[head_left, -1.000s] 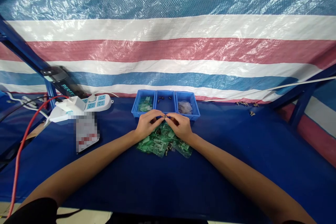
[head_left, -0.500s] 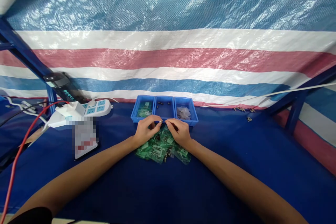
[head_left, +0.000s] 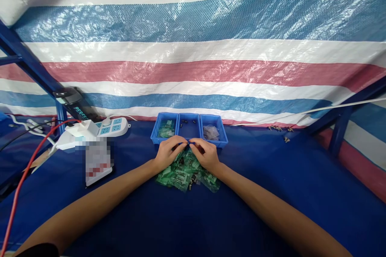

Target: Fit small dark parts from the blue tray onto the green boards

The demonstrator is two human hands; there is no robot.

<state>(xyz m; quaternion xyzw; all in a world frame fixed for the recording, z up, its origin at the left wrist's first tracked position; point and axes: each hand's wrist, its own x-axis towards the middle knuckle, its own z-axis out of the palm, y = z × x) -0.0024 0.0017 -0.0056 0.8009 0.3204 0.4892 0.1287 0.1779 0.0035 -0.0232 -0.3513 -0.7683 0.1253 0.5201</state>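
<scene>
My left hand (head_left: 169, 152) and my right hand (head_left: 206, 153) meet over a pile of small green plastic packets (head_left: 181, 176). Thumb and fingers of each hand are pinched together, tips nearly touching. A tiny dark thing may sit between them, too small to name. Small metal pieces (head_left: 190, 186) lie among the packets. Just behind the hands stand three blue bins side by side: the left bin (head_left: 153, 133) holds green packets, the middle bin (head_left: 189, 130) a few small dark pieces, the right bin (head_left: 223, 132) clear plastic bags.
On the left are a white power strip (head_left: 120, 128), a phone-like device (head_left: 98, 174), a dark bottle (head_left: 74, 102) and a red cable (head_left: 22, 180). Small metal pieces (head_left: 286, 139) lie at the back right. A striped sheet (head_left: 193, 72) hangs behind the blue table (head_left: 256, 221).
The fingertips of both hands have come closer together. A small pale thing seen at my left fingertips earlier is now hidden. The view has tilted slightly upward.
</scene>
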